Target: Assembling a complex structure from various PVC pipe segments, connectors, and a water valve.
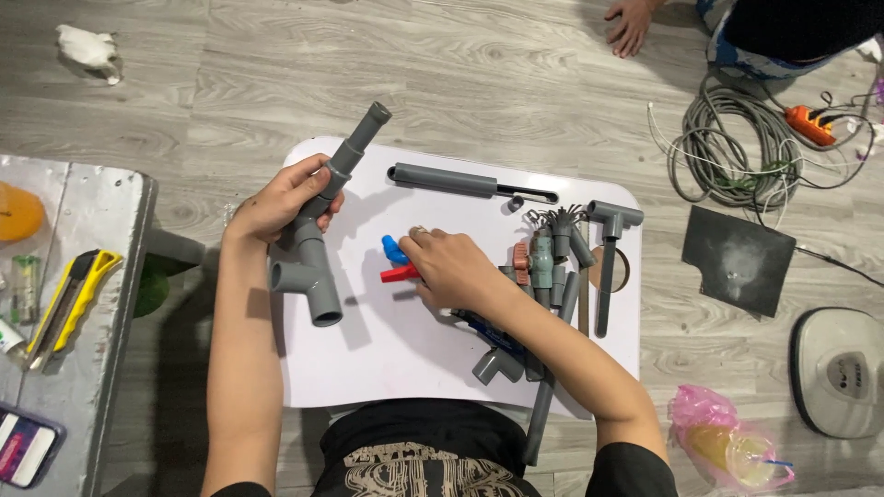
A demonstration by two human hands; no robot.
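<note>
grey plastic pipe assembly [318, 248], a tee with a stepped tube rising toward upper centre, is being held left of frame centre over the white table [387, 340]; left hand [281, 198] is wrapping closed around its upper stem. right hand [451, 267] is resting at centre frame, fingers curling down onto a valve with blue and red parts [396, 260]; cannot tell whether it is actually gripping. loose grey fittings [552, 248] are lying in a heap just right of that hand. a long grey pipe [442, 179] is lying along the table's upper edge. yellow utility knife [69, 294] is sitting at far left. another person's hand [631, 23] is pressing the floor at upper right, near a coiled cable [737, 147].
</note>
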